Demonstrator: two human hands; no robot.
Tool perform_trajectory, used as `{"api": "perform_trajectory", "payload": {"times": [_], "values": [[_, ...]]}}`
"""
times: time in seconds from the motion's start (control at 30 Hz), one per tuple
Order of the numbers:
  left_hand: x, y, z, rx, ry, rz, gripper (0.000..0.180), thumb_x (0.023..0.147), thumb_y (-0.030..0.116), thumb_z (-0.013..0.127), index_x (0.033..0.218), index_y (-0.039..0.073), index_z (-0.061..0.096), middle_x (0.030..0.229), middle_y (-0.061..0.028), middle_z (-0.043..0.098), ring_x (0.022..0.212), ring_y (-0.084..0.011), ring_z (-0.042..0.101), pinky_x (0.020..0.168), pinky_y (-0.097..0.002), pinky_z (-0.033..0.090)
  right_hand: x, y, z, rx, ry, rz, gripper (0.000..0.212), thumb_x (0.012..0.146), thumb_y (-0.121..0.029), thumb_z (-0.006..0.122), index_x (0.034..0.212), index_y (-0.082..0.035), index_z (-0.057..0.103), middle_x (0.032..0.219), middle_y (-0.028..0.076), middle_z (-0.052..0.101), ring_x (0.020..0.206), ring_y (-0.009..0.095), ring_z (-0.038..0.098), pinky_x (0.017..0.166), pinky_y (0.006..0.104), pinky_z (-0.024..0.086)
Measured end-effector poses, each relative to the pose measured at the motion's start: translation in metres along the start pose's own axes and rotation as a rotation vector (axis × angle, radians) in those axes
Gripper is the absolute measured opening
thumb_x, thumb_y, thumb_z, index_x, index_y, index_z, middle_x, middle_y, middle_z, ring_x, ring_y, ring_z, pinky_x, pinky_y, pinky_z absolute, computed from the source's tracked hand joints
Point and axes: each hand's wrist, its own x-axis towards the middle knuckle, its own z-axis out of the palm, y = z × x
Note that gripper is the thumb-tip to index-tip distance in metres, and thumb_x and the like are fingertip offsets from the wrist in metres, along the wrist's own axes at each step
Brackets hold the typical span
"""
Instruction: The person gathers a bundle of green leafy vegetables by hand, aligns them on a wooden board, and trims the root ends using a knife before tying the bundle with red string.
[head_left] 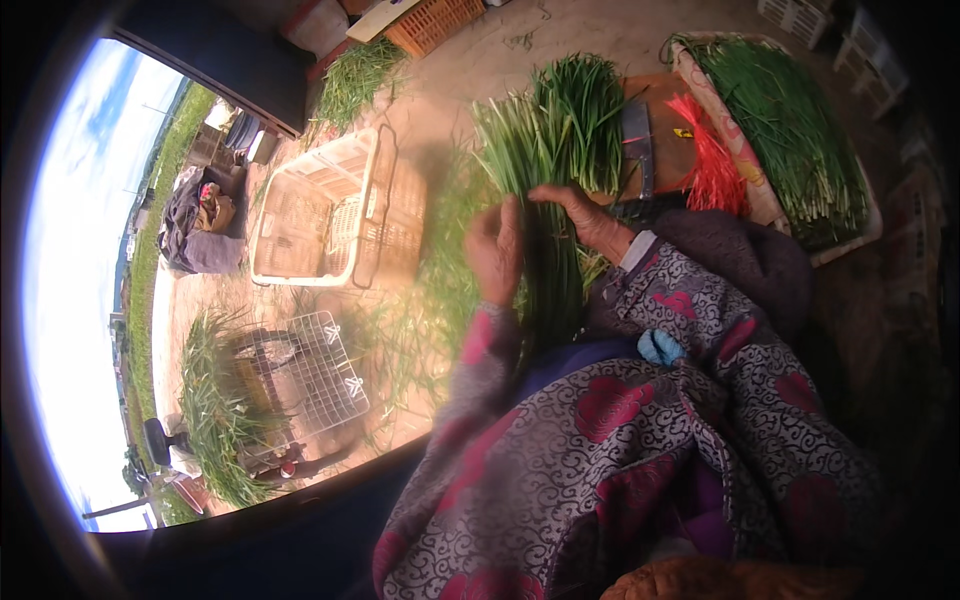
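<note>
A bunch of long green garlic chives (548,270) lies between my hands, its pale stalk ends pointing away from me and the dark leaves trailing toward my lap. My left hand (494,250) is closed on the bunch's left side, thumb near the stalks. From the right, my right hand (585,216) grips the same bunch, with its thumb across the top. Just beyond lies another bunch of chives (585,120), on a low board. Thin red ties (708,165) are heaped on that board (660,130), right of my right hand.
A lined crate (775,215) piled with chives (790,130) stands at the right. To the left are a pale plastic crate (375,225) and a wire-basket cart (325,370) loaded with grass-like leaves (220,410). An orange crate (435,25) sits at the back. Loose leaves litter the floor.
</note>
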Motion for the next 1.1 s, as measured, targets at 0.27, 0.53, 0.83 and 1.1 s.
{"api": "perform_trajectory", "payload": {"times": [0.27, 0.53, 0.83, 1.1], "values": [[0.02, -0.034, 0.018, -0.158, 0.042, 0.132, 0.023, 0.087, 0.018, 0.073, 0.092, -0.004, 0.068, 0.078, -0.0082, 0.068, 0.072, -0.0144, 0.062, 0.067, -0.0297, 0.05, -0.019, -0.01, 0.007, 0.157, -0.012, 0.072, 0.03, 0.083, -0.026, 0.076, 0.106, -0.008, 0.07, 0.1, 0.002, 0.07, 0.092, 0.013, 0.065, 0.085, 0.0309, 0.052], [0.007, -0.014, 0.023, -0.252, -0.06, 0.01, 0.021, 0.092, 0.019, 0.072, 0.091, -0.002, 0.071, 0.071, 0.0012, 0.063, 0.061, -0.0062, 0.053, 0.055, -0.0218, 0.041, -0.022, -0.014, -0.001, 0.026, -0.061, -0.118, 0.037, 0.082, -0.023, 0.077, 0.112, -0.004, 0.066, 0.101, 0.005, 0.07, 0.088, 0.016, 0.068, 0.078, 0.0333, 0.057], [-0.011, 0.02, 0.013, -0.426, -0.067, -0.114, 0.027, 0.095, 0.024, 0.068, 0.097, -0.002, 0.073, 0.069, -0.0015, 0.064, 0.048, -0.0046, 0.043, 0.045, -0.0226, 0.032, -0.03, -0.026, -0.004, 0.155, -0.043, -0.03, 0.035, 0.08, -0.021, 0.077, 0.109, -0.004, 0.066, 0.097, 0.004, 0.069, 0.086, 0.016, 0.067, 0.074, 0.0338, 0.058], [-0.003, 0.012, -0.054, -0.168, 0.16, 0.072, 0.029, 0.091, 0.027, 0.07, 0.092, -0.003, 0.073, 0.071, -0.0048, 0.066, 0.064, -0.01, 0.055, 0.058, -0.0266, 0.043, -0.031, -0.027, -0.021, 0.207, -0.025, -0.01, 0.04, 0.079, -0.028, 0.079, 0.109, -0.005, 0.065, 0.096, 0.006, 0.07, 0.081, 0.019, 0.07, 0.072, 0.0361, 0.062]]}}
